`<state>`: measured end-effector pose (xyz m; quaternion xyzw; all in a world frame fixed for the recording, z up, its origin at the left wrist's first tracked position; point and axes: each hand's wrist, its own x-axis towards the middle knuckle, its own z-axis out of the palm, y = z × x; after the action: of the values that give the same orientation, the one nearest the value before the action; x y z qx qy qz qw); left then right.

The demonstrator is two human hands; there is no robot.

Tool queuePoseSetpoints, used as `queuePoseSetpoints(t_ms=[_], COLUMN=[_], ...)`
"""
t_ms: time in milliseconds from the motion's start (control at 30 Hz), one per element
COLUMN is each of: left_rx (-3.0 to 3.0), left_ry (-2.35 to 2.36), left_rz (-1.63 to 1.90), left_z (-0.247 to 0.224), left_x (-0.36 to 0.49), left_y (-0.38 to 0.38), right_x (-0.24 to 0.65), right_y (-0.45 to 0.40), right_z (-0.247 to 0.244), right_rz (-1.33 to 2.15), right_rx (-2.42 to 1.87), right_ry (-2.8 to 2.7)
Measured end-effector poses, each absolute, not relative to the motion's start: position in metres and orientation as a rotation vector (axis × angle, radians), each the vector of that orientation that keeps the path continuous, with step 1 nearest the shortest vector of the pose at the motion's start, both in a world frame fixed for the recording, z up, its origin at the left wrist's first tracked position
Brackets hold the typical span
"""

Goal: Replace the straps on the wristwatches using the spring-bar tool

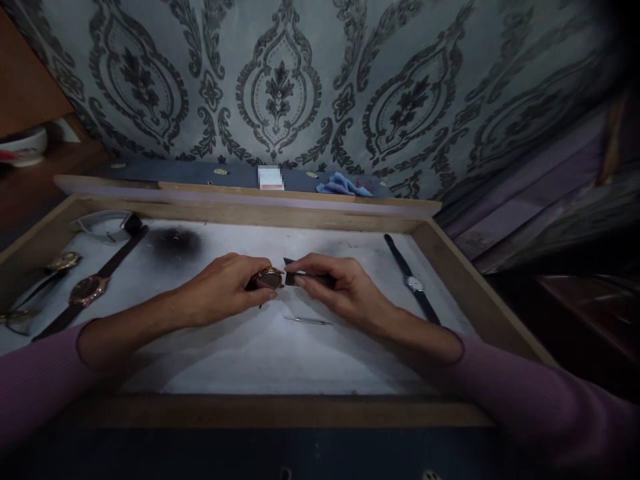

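Note:
My left hand (233, 287) is closed around a wristwatch (271, 279) with a dark face and a rose-gold case, thumb at the near edge and fingers over the far side. Just right of the watch, my right hand (345, 283) is closed in a pinch on a dark flat piece (320, 277). One pointed end of that piece shows near the index fingertip; whether it is a blade or a strap I cannot tell. Below the right fingers a thin silver tool (309, 321) lies on the white surface.
A shallow wooden tray (300, 217) surrounds the white work surface. On its left lie a rose-gold watch (88, 291), a gold watch (64, 261) and a clear curved object (107, 227). At right is a black-strapped watch (415, 283). A blue cloth (343, 185) sits behind the far rim.

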<state>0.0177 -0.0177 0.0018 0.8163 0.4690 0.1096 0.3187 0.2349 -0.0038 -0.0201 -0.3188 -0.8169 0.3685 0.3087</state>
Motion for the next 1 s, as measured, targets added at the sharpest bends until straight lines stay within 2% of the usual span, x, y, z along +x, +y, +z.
queuePoseSetpoints(t_ms=[1000], left_rx=[2.162], left_ry=[1.218], left_rz=[0.246], left_z=[0.0034], left_x=[0.0193], left_y=[-0.0189], right_x=[0.2347], right_y=[-0.0038], right_z=[-0.0246], right_rz=[0.927], right_rx=[-0.802], right_ry=[-2.189])
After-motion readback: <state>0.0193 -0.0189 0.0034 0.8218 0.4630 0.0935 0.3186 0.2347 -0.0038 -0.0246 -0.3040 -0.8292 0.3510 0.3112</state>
